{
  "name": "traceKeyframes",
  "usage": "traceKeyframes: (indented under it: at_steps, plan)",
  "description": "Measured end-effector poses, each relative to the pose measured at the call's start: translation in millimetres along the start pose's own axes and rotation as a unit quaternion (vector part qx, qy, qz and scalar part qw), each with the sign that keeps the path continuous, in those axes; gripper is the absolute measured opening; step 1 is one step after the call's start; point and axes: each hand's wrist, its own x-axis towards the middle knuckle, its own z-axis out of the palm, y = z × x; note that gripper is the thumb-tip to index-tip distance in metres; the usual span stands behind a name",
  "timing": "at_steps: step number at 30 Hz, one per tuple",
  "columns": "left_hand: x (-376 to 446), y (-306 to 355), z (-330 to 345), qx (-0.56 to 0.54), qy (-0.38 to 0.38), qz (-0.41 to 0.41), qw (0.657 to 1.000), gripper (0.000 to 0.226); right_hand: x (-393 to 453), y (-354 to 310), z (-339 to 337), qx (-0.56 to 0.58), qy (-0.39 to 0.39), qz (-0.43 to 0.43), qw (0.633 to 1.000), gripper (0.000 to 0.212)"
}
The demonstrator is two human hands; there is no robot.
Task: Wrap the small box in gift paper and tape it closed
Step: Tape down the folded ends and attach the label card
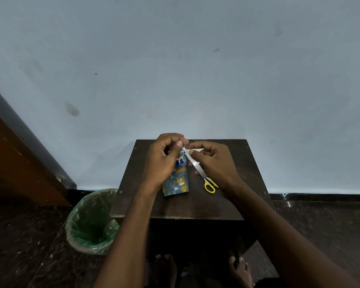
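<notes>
The small box (pixel 178 183), wrapped in blue gift paper with yellow lions, lies on the dark wooden table (pixel 195 206). Its far end is hidden under my left hand (pixel 162 161). My left hand and my right hand (pixel 214 163) meet above that end, each with thumb and forefinger pinched together. Between the fingertips they pinch something small and pale that looks like a piece of clear tape (pixel 185 146); it is too small to be sure. Yellow-handled scissors (pixel 210 186) lie just right of the box, their blades running under my right hand.
A bin lined with a green bag (pixel 89 223) stands on the floor at the table's left front corner. A brown wooden panel (pixel 19 163) leans at far left. A pale wall rises right behind the table. My bare feet (pixel 166 265) show below the table.
</notes>
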Motion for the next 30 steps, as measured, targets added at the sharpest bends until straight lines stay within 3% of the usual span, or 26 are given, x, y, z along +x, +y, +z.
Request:
traceKeyframes:
  at_steps: [5, 12, 16, 22, 26, 30]
  plan:
    - [1.1, -2.8, -0.6, -0.016, -0.022, -0.006, 1.0, 0.022, 5.7, 3.2, -2.7, -0.015, -0.016, -0.018, 1.0, 0.018]
    - [0.5, 1.9, -4.9, -0.056, -0.04, -0.046, 0.997, 0.019, 13.2, -2.4, -12.9, 0.026, -0.051, 0.029, 0.998, 0.036]
    - [-0.9, 4.2, -6.6, -0.081, -0.047, -0.055, 0.994, 0.015, 12.8, -9.9, -19.2, 0.082, -0.063, 0.047, 0.994, 0.031]
    - [-2.1, 12.0, -8.6, -0.081, -0.06, -0.052, 0.994, 0.014, 17.4, -8.2, -27.0, 0.076, -0.063, 0.044, 0.994, 0.025]
    - [-1.2, 11.7, -8.8, -0.108, -0.06, -0.061, 0.99, 0.012, 17.3, -3.8, -27.9, 0.053, -0.112, 0.046, 0.991, 0.013]
    - [-0.5, 11.6, -10.3, -0.132, -0.067, -0.075, 0.986, 0.012, 15.1, 3.1, -21.0, 0.062, -0.162, 0.075, 0.982, 0.017]
